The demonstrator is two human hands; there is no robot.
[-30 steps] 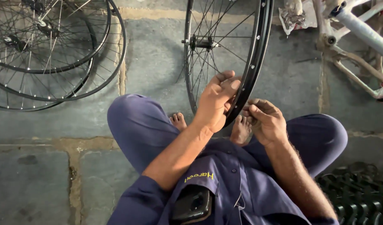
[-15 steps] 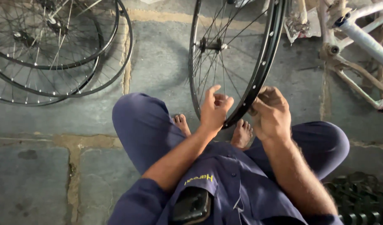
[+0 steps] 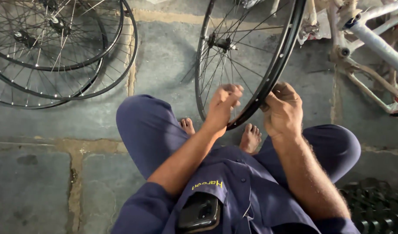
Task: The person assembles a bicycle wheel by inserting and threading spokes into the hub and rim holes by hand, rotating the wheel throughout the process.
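Nearest to me, a dark phone (image 3: 199,213) sits in the chest pocket of my blue work shirt (image 3: 251,195), screen side outward. Below that my legs are folded in blue trousers (image 3: 151,134), knees spread left and right, and both bare feet (image 3: 251,138) rest on the stone floor (image 3: 43,190) between them. At my right side, low in view, lies a stack of black knobbly tyres (image 3: 376,203). My forearms run up from my lap to the bicycle wheel (image 3: 246,56), which stands upright on the floor just beyond my toes, its lower rim between my two hands. My left hand (image 3: 222,106) is inside the wheel among the spokes, fingers curled narrow and pinched together; I cannot tell whether they grip a spoke or a small part, since the fingertips are hidden. My right hand (image 3: 283,108) is closed around the black rim from the outer side, thumb pressed on the rim's edge, holding it firm. The hub (image 3: 220,42) with its axle is above my left hand. Farther off on the left, several more spoked wheels (image 3: 56,47) lie overlapping flat on the floor. At the far right, a white bicycle frame (image 3: 372,39) lies against the ground, well apart from my hands.
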